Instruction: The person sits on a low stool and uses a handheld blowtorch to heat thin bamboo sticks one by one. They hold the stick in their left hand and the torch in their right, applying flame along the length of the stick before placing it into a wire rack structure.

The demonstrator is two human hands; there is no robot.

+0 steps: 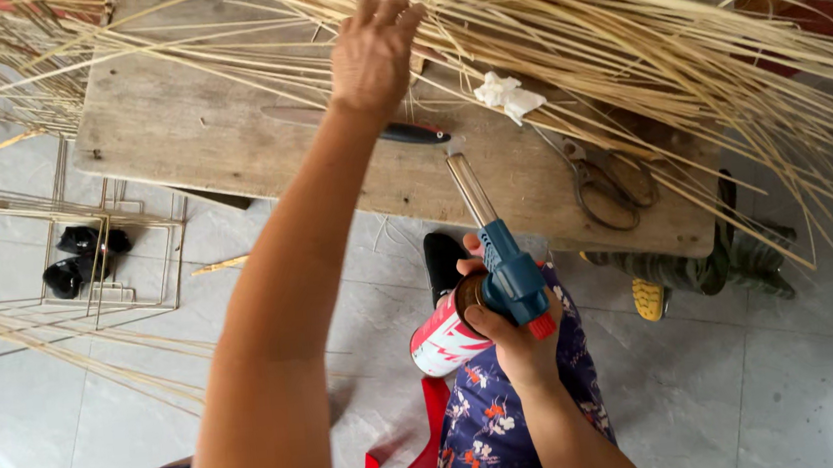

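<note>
My left hand (375, 52) reaches forward over a worn wooden table (228, 140) and rests on a pile of thin bamboo strips (559, 21), fingers curled down among them. My right hand (515, 331) grips a gas torch (495, 267) near my lap: a blue head with a long metal nozzle pointing up toward the table edge, mounted on a red and white canister (444, 342). No flame is visible at the nozzle.
A dark-handled knife (398, 132), a crumpled white cloth (508, 95) and old scissors (603, 183) lie on the table. A wire frame (66, 245) with black shoes (77, 259) under it stands left on the tiled floor. Another person's foot in a yellow shoe (650, 299) is right.
</note>
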